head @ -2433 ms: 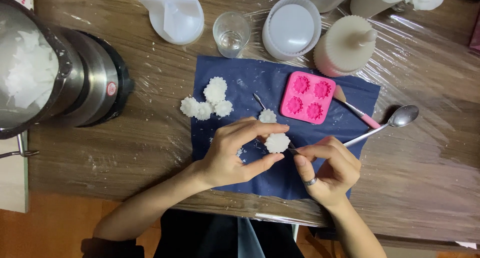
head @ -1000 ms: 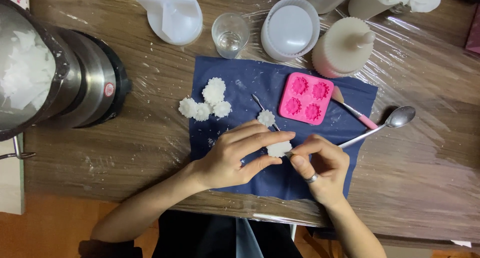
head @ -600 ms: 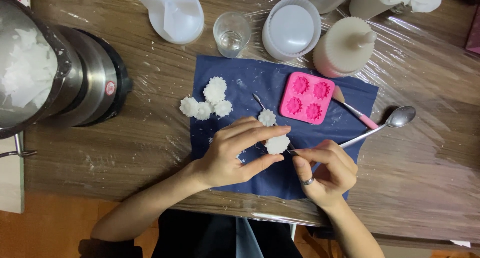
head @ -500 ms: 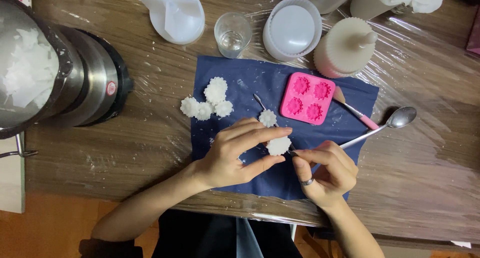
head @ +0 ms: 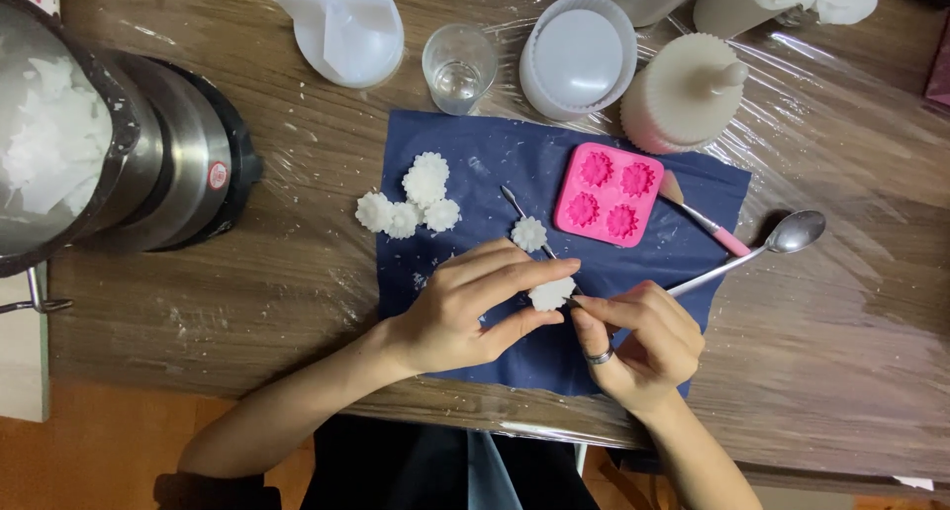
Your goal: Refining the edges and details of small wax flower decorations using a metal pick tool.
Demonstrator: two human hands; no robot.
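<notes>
The left hand (head: 465, 312) is pinching a small white flower-shaped wax piece (head: 551, 293) just below the middle of the frame, its grip clamped on the piece between thumb and fingers. The right hand (head: 638, 342), wearing a ring, is touching the same piece from the right with its fingertips drawn together against it; whether they are also holding a thin tool cannot be told. Both hands are hovering over a dark blue cloth (head: 475, 164) spread on the wooden surface (head: 297, 273), which is lying under clear plastic film. Just above the grip, another white flower (head: 528, 234) is resting on the cloth beside a thin metal pick (head: 514, 199). Toward the upper left of the cloth, a cluster of white flowers (head: 411, 203) is sitting at its edge. A pink silicone mould (head: 608, 193) is lying to the upper right, with a pink-handled brush (head: 705, 216) and a metal spoon (head: 782, 241) farther right. A steel pot (head: 148, 164) is standing at the far left.
</notes>
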